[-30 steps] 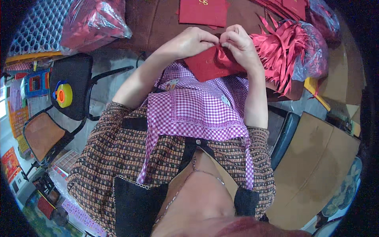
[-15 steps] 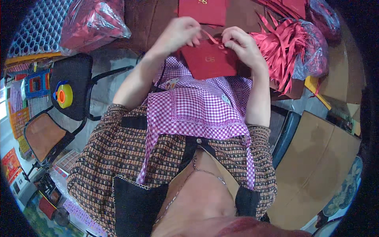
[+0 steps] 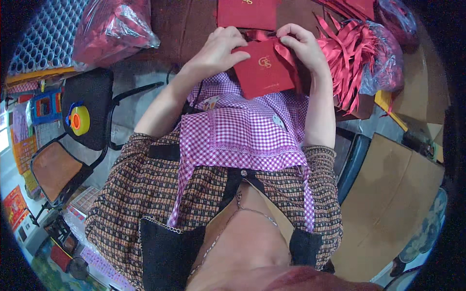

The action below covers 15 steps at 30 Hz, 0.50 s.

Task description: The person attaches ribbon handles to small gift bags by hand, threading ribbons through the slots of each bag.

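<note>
A flat red gift bag (image 3: 266, 72) with a gold mark on its front leans slightly tilted against my lap. A shiny red ribbon (image 3: 285, 52) runs along its upper edge and hangs down its right side. My left hand (image 3: 221, 52) is at the bag's upper left corner, thumb over the front and fingers bent at the top edge. At the upper right corner my right hand (image 3: 305, 47) has thumb and forefinger closed on the ribbon. The ribbon's far part, behind the bag's top, is partly hidden.
Another red bag (image 3: 246, 17) lies on the brown table surface (image 3: 177, 29) beyond my hands. To the right is a bundle of loose red ribbons (image 3: 347, 60) in clear plastic. A plastic sack of red material (image 3: 116, 31) stands at left. A black chair (image 3: 87, 104) holds a yellow tape roll (image 3: 80, 120).
My left hand has come down from the raised ribbon onto the bag's upper left corner. The bag has shifted slightly right, and the ribbon now hangs along its right side.
</note>
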{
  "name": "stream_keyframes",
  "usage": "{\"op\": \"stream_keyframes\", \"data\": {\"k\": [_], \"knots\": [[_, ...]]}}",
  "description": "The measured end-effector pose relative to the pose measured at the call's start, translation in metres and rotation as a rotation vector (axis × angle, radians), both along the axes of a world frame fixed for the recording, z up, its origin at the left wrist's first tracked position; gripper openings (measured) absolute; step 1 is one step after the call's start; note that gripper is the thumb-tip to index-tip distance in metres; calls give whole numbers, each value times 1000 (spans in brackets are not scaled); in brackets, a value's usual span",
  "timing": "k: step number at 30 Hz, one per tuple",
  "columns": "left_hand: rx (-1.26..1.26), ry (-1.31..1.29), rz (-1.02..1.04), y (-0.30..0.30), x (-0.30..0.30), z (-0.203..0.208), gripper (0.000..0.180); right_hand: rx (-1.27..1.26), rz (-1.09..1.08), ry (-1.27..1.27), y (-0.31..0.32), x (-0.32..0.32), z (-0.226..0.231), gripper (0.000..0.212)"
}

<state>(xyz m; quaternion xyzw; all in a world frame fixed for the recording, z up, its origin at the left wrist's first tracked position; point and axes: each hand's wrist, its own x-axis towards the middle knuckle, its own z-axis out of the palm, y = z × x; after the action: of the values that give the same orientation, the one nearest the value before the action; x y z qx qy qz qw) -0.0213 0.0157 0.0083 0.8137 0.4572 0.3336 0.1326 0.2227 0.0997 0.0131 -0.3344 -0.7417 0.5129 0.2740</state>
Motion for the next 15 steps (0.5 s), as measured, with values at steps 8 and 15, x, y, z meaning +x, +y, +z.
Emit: {"op": "stream_keyframes", "data": {"k": [8,15], "knots": [[-282,-201,232,8,-21,-3,21,302,-301,-382,-27,26,12,32],[-189,-65,333,9,-20,0,25,588,-366,-605,-85,3,-14,32]]}}
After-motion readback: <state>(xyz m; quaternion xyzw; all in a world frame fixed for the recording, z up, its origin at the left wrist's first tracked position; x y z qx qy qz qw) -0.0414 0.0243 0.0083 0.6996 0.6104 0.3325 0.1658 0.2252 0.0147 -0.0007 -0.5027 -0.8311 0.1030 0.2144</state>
